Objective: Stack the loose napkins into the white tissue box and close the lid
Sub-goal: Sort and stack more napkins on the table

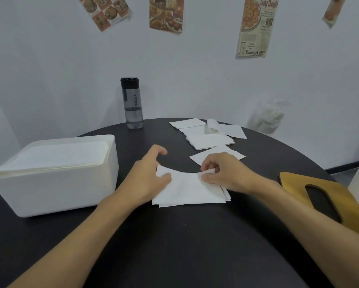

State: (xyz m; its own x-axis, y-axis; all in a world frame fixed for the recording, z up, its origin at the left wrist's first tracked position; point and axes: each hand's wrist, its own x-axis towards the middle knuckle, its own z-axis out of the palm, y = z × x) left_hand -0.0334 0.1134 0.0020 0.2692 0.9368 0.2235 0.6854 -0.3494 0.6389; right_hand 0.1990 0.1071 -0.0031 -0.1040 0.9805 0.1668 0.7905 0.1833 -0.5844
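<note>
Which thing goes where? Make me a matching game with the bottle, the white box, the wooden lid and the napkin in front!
Things:
1. water bottle
2. white tissue box
3. wooden lid
4. front napkin

Places:
a. lying flat at the right side of the table
b. standing upright at the far edge
c. on the left, open on top
d. in the middle, its edge pinched by the right hand

Pairs: 1-b, 2-c, 3-a, 4-d
</note>
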